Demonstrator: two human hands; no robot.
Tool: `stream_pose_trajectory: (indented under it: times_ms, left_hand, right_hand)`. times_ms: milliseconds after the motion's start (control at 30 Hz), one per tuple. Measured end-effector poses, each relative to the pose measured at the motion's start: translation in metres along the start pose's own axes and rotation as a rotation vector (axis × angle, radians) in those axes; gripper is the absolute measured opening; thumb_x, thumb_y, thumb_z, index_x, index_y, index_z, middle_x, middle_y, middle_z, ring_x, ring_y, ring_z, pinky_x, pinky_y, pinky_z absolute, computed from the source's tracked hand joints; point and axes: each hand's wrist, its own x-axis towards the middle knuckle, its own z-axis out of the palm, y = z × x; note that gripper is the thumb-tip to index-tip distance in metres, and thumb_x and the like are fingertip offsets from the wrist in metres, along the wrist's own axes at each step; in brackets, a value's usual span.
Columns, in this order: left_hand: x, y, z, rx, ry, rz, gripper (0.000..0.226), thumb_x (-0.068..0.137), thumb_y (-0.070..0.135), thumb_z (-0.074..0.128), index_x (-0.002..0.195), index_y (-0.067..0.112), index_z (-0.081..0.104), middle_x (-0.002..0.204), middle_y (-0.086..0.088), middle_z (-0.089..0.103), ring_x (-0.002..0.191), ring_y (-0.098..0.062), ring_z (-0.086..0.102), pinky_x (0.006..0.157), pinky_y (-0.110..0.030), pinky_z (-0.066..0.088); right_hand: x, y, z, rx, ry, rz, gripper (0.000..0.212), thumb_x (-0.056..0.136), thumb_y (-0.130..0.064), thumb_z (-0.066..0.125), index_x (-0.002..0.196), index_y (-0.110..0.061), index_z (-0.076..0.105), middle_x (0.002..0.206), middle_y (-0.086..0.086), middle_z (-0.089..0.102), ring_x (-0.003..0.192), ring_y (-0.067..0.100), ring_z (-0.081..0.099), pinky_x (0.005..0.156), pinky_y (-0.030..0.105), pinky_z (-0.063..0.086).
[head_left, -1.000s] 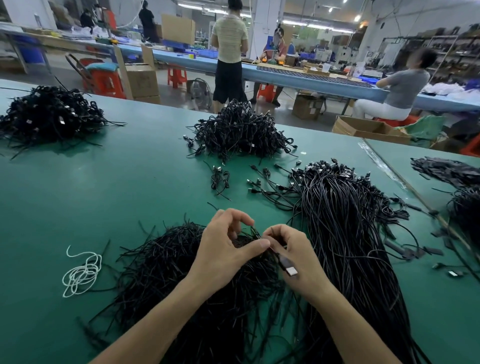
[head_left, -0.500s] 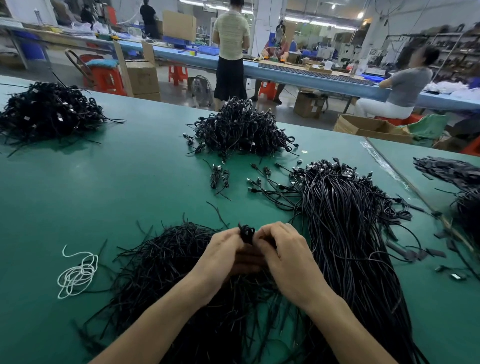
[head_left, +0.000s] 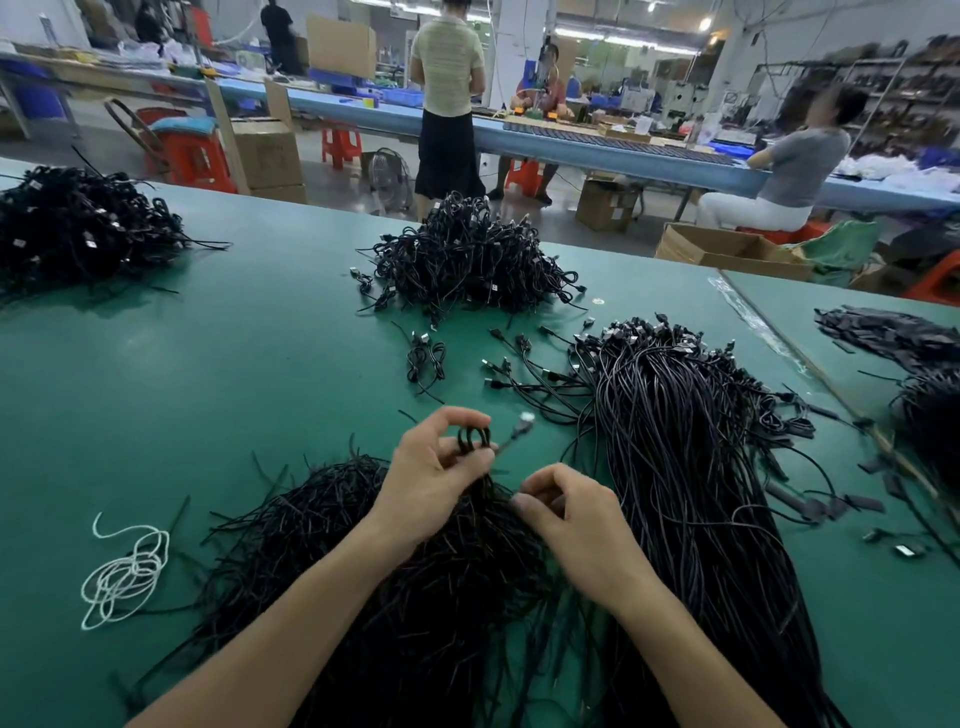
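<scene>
My left hand (head_left: 434, 470) grips a small coiled black cable (head_left: 474, 439) between thumb and fingers; its silver plug (head_left: 523, 422) sticks out to the right. My right hand (head_left: 569, 512) hovers just below and right of it with fingers curled, over a pile of short black twist ties (head_left: 395, 582); whether it pinches a tie I cannot tell. To the right lies a long bundle of loose black cables (head_left: 685, 467).
A heap of coiled cables (head_left: 467, 260) sits mid-table, one coiled cable (head_left: 426, 358) in front of it, another heap (head_left: 78, 228) far left. White string (head_left: 124, 571) lies at left on the green table (head_left: 208, 374). People work at a blue bench beyond.
My hands were pressed together around the coil; now they have parted. The left hand lifted the coil up with its plug showing, and the right hand dropped toward the ties.
</scene>
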Motion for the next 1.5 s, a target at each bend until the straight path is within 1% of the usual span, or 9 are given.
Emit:
stream_pose_trajectory:
  times_ms: [233, 367, 633, 767, 933, 1100, 1233, 1367, 1500]
  left_hand:
    - [0.123, -0.004, -0.027, 0.377, 0.323, 0.044, 0.037, 0.102, 0.012, 0.053, 0.138, 0.018, 0.051, 0.084, 0.002, 0.06, 0.067, -0.01, 0.056, 0.052, -0.012, 0.046]
    - [0.156, -0.012, -0.046, 0.631, 0.21, -0.103, 0.056, 0.101, 0.003, 0.046, 0.151, 0.025, 0.037, 0.144, -0.016, 0.045, 0.128, -0.03, 0.048, 0.107, -0.041, 0.043]
    - [0.103, -0.048, -0.042, 0.676, 0.099, -0.048, 0.036, 0.093, -0.009, 0.048, 0.094, 0.022, 0.066, 0.107, -0.001, 0.069, 0.1, -0.015, 0.063, 0.092, -0.024, 0.049]
    - [0.078, -0.053, -0.032, 0.674, 0.068, -0.006, 0.037, 0.091, -0.008, 0.051, 0.087, 0.026, 0.065, 0.093, 0.006, 0.068, 0.093, -0.012, 0.065, 0.096, -0.033, 0.053]
    - [0.061, -0.041, -0.015, 0.716, -0.044, 0.155, 0.03, 0.09, 0.005, 0.064, 0.111, 0.027, 0.065, 0.103, 0.009, 0.066, 0.1, -0.009, 0.062, 0.096, -0.031, 0.051]
    - [0.052, -0.022, 0.019, 0.806, -0.239, 0.436, 0.072, 0.089, 0.022, 0.068, 0.15, 0.039, 0.035, 0.149, 0.007, 0.042, 0.133, -0.01, 0.036, 0.113, -0.027, 0.028]
    - [0.048, -0.006, 0.029, 0.574, -0.119, 0.39, 0.017, 0.095, -0.001, 0.052, 0.102, 0.005, 0.067, 0.119, -0.013, 0.065, 0.109, -0.019, 0.061, 0.098, -0.039, 0.05]
    - [0.043, 0.009, 0.007, 0.317, 0.335, 0.394, 0.032, 0.104, 0.016, 0.046, 0.073, 0.017, 0.055, 0.067, -0.008, 0.061, 0.049, -0.003, 0.052, 0.046, -0.014, 0.042]
    - [0.035, 0.023, -0.026, 0.485, 0.454, 0.544, 0.049, 0.09, 0.022, 0.072, 0.061, 0.029, 0.032, 0.052, 0.013, 0.032, 0.046, -0.004, 0.04, 0.046, -0.01, 0.034]
  right_hand:
    - [0.007, 0.043, -0.027, -0.399, 0.136, 0.13, 0.023, 0.098, -0.033, 0.056, 0.12, -0.025, 0.058, 0.112, -0.009, 0.051, 0.112, 0.012, 0.048, 0.095, 0.027, 0.043]
    - [0.009, 0.057, -0.035, -0.611, 0.195, 0.199, 0.039, 0.1, -0.04, 0.049, 0.136, -0.026, 0.048, 0.13, -0.005, 0.05, 0.117, 0.015, 0.047, 0.093, 0.027, 0.042]
    - [0.024, 0.07, -0.034, -0.754, 0.231, 0.344, 0.049, 0.104, -0.04, 0.037, 0.145, -0.014, 0.036, 0.133, 0.006, 0.051, 0.114, 0.023, 0.055, 0.086, 0.032, 0.049]
    - [0.037, 0.074, -0.04, -0.63, 0.246, 0.437, 0.031, 0.102, -0.038, 0.045, 0.123, -0.017, 0.055, 0.117, 0.003, 0.058, 0.097, 0.021, 0.058, 0.068, 0.032, 0.044]
    - [0.04, 0.054, -0.04, -0.65, 0.235, 0.333, 0.021, 0.1, -0.04, 0.051, 0.104, -0.025, 0.065, 0.107, -0.002, 0.058, 0.102, 0.02, 0.052, 0.089, 0.036, 0.044]
    - [0.024, -0.007, -0.024, 0.112, -0.117, -0.027, 0.021, 0.099, -0.018, 0.057, 0.08, -0.027, 0.057, 0.066, -0.008, 0.061, 0.058, 0.007, 0.057, 0.059, 0.023, 0.045]
    - [0.009, -0.024, -0.032, 0.129, -0.012, -0.26, 0.015, 0.096, -0.024, 0.063, 0.083, -0.032, 0.066, 0.064, -0.011, 0.058, 0.055, 0.0, 0.046, 0.053, 0.023, 0.04]
    - [0.0, -0.003, -0.063, 0.039, 0.222, -0.216, 0.014, 0.093, -0.034, 0.064, 0.084, -0.029, 0.072, 0.063, -0.006, 0.064, 0.051, 0.006, 0.054, 0.049, 0.027, 0.046]
    - [0.005, 0.026, -0.085, -0.221, 0.425, -0.035, 0.021, 0.096, -0.037, 0.059, 0.088, -0.022, 0.071, 0.054, -0.008, 0.056, 0.045, 0.006, 0.05, 0.042, 0.018, 0.036]
